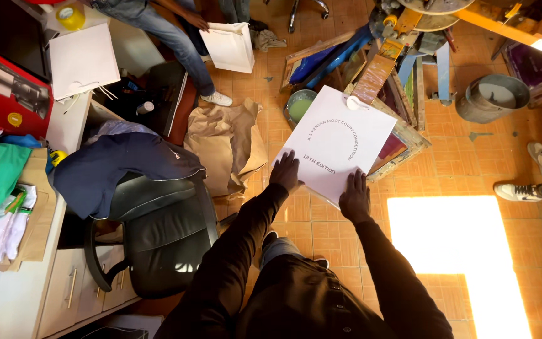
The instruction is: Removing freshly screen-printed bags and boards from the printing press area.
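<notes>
I hold a flat white paper bag [337, 141] with a ring of dark print on its face, out in front of me above the tiled floor. My left hand [285, 172] grips its near left edge and my right hand [354, 196] grips its near edge further right. The bag's white cord handle lies at its far end, near a wooden printing frame [403, 135]. Both my sleeves are dark.
A black office chair [158, 232] draped with a dark blue jacket stands to my left beside a white desk [14, 295]. Crumpled brown paper [227, 144] lies on the floor. Another person [170, 31] holds a white bag [230, 45]. A grey bucket [494, 97] and someone's shoes [534, 172] are at right.
</notes>
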